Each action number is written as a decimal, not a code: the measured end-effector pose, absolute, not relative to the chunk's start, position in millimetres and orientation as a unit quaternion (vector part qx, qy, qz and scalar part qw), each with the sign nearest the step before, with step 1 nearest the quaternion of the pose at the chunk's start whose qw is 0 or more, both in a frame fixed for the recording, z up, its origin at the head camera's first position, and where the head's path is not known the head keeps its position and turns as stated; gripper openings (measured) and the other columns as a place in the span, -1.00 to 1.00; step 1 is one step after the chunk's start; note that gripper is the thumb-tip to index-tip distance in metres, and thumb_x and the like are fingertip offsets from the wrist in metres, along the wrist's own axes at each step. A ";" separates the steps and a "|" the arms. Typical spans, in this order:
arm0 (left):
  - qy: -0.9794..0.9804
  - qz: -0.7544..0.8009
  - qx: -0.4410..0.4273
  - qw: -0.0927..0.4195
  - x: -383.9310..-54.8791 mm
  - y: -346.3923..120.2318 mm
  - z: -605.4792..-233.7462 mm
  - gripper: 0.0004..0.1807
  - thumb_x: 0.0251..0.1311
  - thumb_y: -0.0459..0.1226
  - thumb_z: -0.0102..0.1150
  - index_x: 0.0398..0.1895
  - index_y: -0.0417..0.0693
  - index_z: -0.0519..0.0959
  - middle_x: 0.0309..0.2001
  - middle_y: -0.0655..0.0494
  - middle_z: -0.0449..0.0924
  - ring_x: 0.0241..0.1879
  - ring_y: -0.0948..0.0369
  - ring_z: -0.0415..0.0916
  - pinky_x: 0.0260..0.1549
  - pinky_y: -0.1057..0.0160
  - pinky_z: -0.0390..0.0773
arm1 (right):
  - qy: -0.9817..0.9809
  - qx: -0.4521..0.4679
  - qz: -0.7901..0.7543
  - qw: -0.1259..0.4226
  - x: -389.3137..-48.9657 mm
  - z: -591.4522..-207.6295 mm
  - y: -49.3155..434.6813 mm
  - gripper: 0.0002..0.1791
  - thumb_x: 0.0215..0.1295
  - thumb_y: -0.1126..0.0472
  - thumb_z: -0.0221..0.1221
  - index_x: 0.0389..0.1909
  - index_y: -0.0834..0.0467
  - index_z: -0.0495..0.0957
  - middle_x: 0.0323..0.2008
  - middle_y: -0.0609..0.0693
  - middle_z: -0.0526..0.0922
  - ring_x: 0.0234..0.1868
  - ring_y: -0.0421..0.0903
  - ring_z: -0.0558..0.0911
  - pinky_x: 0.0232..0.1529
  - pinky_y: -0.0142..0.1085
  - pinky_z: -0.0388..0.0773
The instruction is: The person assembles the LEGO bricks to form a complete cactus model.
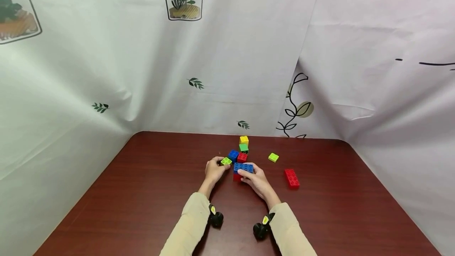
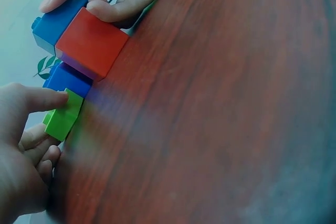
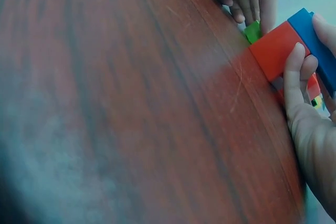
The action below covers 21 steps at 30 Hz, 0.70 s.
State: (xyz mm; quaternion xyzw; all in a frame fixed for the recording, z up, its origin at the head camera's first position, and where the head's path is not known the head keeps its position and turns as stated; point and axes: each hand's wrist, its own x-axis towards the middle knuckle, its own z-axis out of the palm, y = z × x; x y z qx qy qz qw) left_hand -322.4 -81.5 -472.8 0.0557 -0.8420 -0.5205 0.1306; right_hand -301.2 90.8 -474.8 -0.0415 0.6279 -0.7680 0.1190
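Observation:
My left hand point(image 1: 214, 170) pinches a small lime-green brick point(image 1: 226, 161) between thumb and fingers, low at the table. In the left wrist view that lime brick point(image 2: 64, 115) touches or nearly touches a blue brick point(image 2: 69, 80) behind it. My right hand point(image 1: 260, 181) grips a long blue brick point(image 1: 243, 166) that sits on top of a red block point(image 1: 237, 177). Thumb and fingers reach round this blue-and-red stack in the right wrist view, where the red block point(image 3: 280, 50) shows its plain side. The stack's far side is hidden.
Just behind the hands stand a small blue brick point(image 1: 232, 155), a red brick point(image 1: 242, 157), a green brick point(image 1: 243, 147) and a yellow brick point(image 1: 243, 140). To the right lie a flat lime brick point(image 1: 273, 157) and a long red brick point(image 1: 292, 179). A white printed curtain point(image 1: 249, 70) borders the table.

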 end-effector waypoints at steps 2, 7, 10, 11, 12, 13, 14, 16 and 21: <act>-0.835 -0.532 0.050 0.130 -322.1 -82.5 -473.6 -0.60 0.08 -0.30 0.37 0.02 -0.23 0.63 0.01 -0.20 0.64 -0.05 -0.03 0.52 0.00 -0.01 0.53 | 0.629 -0.040 -0.768 0.118 -300.6 -474.2 90.7 -0.58 0.33 0.27 0.20 0.14 0.27 0.32 -0.22 -0.07 0.51 -0.34 -0.22 0.48 -0.22 -0.46 0.60; -0.822 -0.555 0.046 0.116 -319.9 -85.6 -475.2 -0.61 0.14 -0.30 0.31 0.07 -0.18 0.63 0.08 -0.19 0.63 -0.06 0.00 0.52 -0.01 0.00 0.56 | 0.628 -0.037 -0.769 0.116 -300.2 -473.6 89.9 -0.58 0.33 0.28 0.19 0.14 0.26 0.32 -0.23 -0.07 0.50 -0.35 -0.23 0.48 -0.23 -0.46 0.61; -0.824 -0.556 0.041 0.102 -319.1 -87.9 -474.9 -0.61 0.16 -0.29 0.30 0.08 -0.19 0.62 0.10 -0.21 0.61 -0.03 -0.01 0.52 0.03 -0.01 0.56 | 0.628 -0.035 -0.769 0.114 -300.2 -473.8 89.8 -0.58 0.33 0.29 0.20 0.14 0.27 0.33 -0.24 -0.07 0.50 -0.36 -0.23 0.48 -0.23 -0.46 0.61; -0.824 -0.557 0.038 0.097 -318.9 -88.8 -474.6 -0.60 0.16 -0.29 0.29 0.08 -0.20 0.62 0.11 -0.21 0.60 -0.02 -0.02 0.51 0.04 -0.02 0.56 | 0.628 -0.034 -0.769 0.114 -300.0 -473.9 89.8 -0.58 0.32 0.29 0.20 0.14 0.27 0.33 -0.25 -0.07 0.50 -0.36 -0.22 0.48 -0.23 -0.46 0.61; -0.824 -0.558 0.035 0.092 -318.7 -89.6 -474.4 -0.60 0.17 -0.29 0.29 0.09 -0.21 0.61 0.11 -0.22 0.59 -0.01 -0.02 0.51 0.05 -0.02 0.56 | 0.629 -0.034 -0.769 0.113 -299.8 -474.1 89.8 -0.58 0.32 0.29 0.20 0.13 0.27 0.33 -0.25 -0.07 0.50 -0.36 -0.23 0.48 -0.22 -0.46 0.61; -0.824 -0.559 0.033 0.088 -318.6 -90.2 -474.2 -0.60 0.17 -0.29 0.29 0.09 -0.21 0.61 0.12 -0.22 0.59 -0.01 -0.03 0.51 0.05 -0.02 0.56 | 0.629 -0.033 -0.769 0.113 -299.8 -474.3 90.0 -0.58 0.32 0.28 0.21 0.13 0.27 0.34 -0.25 -0.07 0.50 -0.36 -0.22 0.49 -0.22 -0.45 0.61; -0.823 -0.561 0.030 0.083 -318.6 -90.9 -474.0 -0.59 0.17 -0.29 0.29 0.10 -0.22 0.60 0.12 -0.22 0.59 -0.01 -0.02 0.50 0.05 -0.01 0.56 | 0.629 -0.034 -0.769 0.112 -299.7 -474.4 90.2 -0.58 0.32 0.27 0.21 0.13 0.27 0.34 -0.25 -0.07 0.51 -0.35 -0.22 0.49 -0.22 -0.45 0.61; -0.822 -0.564 0.026 0.076 -318.4 -92.2 -473.7 -0.59 0.17 -0.29 0.28 0.10 -0.22 0.60 0.11 -0.22 0.59 -0.02 0.00 0.50 0.03 0.02 0.56 | 0.629 -0.036 -0.769 0.111 -299.5 -474.7 90.5 -0.57 0.31 0.26 0.23 0.12 0.26 0.34 -0.24 -0.06 0.51 -0.34 -0.22 0.49 -0.22 -0.45 0.61; -0.814 -0.577 0.012 0.057 -317.2 -94.4 -473.6 -0.59 0.15 -0.32 0.30 0.09 -0.23 0.60 0.05 -0.19 0.61 -0.14 0.09 0.45 -0.19 0.26 0.52 | 0.628 -0.045 -0.769 0.111 -299.4 -475.4 91.7 -0.57 0.30 0.23 0.24 0.11 0.25 0.35 -0.22 -0.06 0.51 -0.32 -0.21 0.50 -0.20 -0.44 0.61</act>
